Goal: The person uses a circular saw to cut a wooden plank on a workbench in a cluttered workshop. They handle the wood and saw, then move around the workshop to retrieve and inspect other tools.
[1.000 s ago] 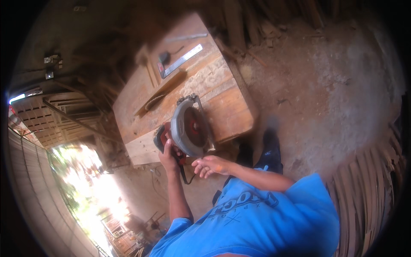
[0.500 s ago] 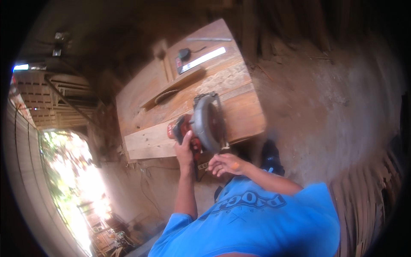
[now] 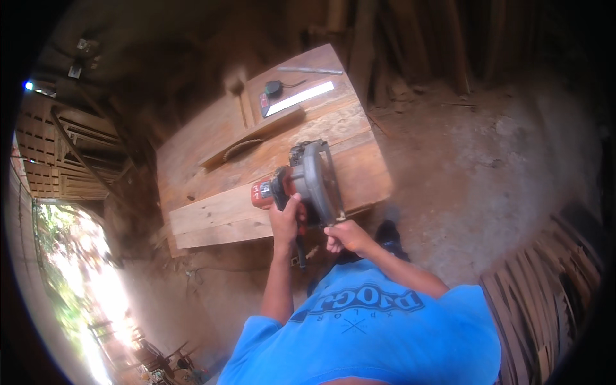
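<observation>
A circular saw [image 3: 316,183] with a red motor body, black handle and grey blade guard sits at the near edge of a wooden workbench, over a pale board [image 3: 221,218]. My left hand [image 3: 283,221] is wrapped round its rear handle, thumb on top. At the saw's near end, my right hand [image 3: 346,236] is closed, its thumb and forefinger pinched against the lower tip of the guard and base plate. What those fingertips grip is too small to tell. Part of the pale board lies hidden under the saw.
Beyond the saw, the workbench [image 3: 366,170] carries a wooden strip [image 3: 253,135], a square with a bright metal blade [image 3: 300,98], a dark tape measure [image 3: 273,88] and a thin grey rod [image 3: 310,70]. Stacked wood strips [image 3: 536,298] lie at the lower right. A cord hangs below the bench.
My right hand has moved from loosely spread fingers below the saw to a closed pinch at its near end. My left hand stays on the handle. The view has shifted slightly.
</observation>
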### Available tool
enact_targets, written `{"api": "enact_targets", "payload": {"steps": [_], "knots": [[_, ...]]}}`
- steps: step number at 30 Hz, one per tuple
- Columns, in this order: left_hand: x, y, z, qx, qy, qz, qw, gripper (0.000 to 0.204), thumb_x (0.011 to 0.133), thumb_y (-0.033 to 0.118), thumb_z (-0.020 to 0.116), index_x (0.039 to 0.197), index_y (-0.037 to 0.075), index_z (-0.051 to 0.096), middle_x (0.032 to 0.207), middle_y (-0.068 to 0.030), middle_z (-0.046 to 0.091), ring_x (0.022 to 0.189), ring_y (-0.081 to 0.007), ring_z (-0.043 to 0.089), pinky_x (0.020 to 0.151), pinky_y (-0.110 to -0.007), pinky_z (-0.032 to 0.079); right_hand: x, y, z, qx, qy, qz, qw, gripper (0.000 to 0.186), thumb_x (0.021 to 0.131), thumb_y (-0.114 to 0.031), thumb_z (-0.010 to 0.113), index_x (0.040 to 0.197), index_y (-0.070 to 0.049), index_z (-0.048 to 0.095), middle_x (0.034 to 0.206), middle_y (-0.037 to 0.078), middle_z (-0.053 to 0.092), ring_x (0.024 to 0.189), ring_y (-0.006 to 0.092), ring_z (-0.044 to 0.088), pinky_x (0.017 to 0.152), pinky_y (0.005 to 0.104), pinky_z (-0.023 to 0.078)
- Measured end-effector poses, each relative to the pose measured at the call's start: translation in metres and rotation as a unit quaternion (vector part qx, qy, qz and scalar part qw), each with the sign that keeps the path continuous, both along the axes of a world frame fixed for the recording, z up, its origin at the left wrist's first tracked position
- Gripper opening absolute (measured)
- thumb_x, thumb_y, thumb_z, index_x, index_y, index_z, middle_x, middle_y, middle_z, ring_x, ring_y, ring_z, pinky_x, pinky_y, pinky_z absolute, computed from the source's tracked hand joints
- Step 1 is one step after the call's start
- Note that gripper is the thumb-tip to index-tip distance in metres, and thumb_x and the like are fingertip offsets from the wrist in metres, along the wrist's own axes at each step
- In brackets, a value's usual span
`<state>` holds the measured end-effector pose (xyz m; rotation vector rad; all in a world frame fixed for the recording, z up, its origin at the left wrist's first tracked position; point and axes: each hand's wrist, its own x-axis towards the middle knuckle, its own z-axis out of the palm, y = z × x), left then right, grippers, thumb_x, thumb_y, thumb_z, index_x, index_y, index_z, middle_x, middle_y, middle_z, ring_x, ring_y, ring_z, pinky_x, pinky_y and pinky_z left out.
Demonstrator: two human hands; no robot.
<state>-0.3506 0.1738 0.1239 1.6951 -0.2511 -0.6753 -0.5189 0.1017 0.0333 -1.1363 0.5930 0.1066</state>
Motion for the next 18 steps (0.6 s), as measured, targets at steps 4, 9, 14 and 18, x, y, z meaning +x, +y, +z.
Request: {"api": "enact_targets", "payload": {"steps": [4, 9, 14, 18], "knots": [[0.000, 0.000, 0.001, 0.023, 0.001, 0.009, 1.000, 0.023, 0.096, 0.021, 0.068, 0.081, 0.007, 0.059, 0.065, -0.0024, 0.059, 0.055, -0.0103, 0.056, 0.046, -0.026, 0.043, -0.001, 0.010, 0.020, -0.394, 0.049, -0.017, 0.918, 0.048, 0.096, -0.044, 0.060, 0.075, -0.002, 0.071, 0.069, 0.018, 0.067, 0.072, 0.0366, 0.070, 0.072, 0.0461, 0.056], [0.002, 0.002, 0.005, 0.019, 0.013, -0.014, 1.000, 0.021, 0.096, 0.023, 0.068, 0.085, 0.006, 0.063, 0.068, -0.0001, 0.060, 0.055, -0.0090, 0.056, 0.051, -0.024, 0.044, -0.012, 0.010, 0.010, 0.269, -0.003, -0.086, 0.959, 0.055, 0.105, -0.049, 0.050, 0.115, 0.000, 0.070, 0.099, 0.012, 0.075, 0.081, 0.0210, 0.072, 0.071, 0.0339, 0.058], [0.001, 0.000, 0.007, 0.021, 0.010, -0.015, 1.000, 0.023, 0.096, 0.023, 0.067, 0.083, 0.006, 0.061, 0.066, -0.0014, 0.059, 0.052, -0.0097, 0.055, 0.047, -0.025, 0.042, -0.014, 0.018, -0.017, 0.446, -0.110, -0.116, 0.880, 0.042, 0.105, -0.039, 0.059, 0.123, -0.001, 0.064, 0.108, 0.008, 0.071, 0.085, 0.0162, 0.069, 0.073, 0.0305, 0.058], [-0.003, -0.004, 0.006, 0.007, -0.001, 0.006, 1.000, 0.030, 0.097, 0.026, 0.066, 0.075, 0.007, 0.059, 0.062, -0.0036, 0.058, 0.046, -0.0116, 0.053, 0.038, -0.026, 0.038, -0.005, 0.019, -0.015, 0.427, -0.088, -0.152, 0.887, 0.025, 0.101, -0.030, 0.067, 0.104, -0.004, 0.065, 0.095, 0.006, 0.070, 0.076, 0.0174, 0.066, 0.067, 0.0314, 0.056]]}}
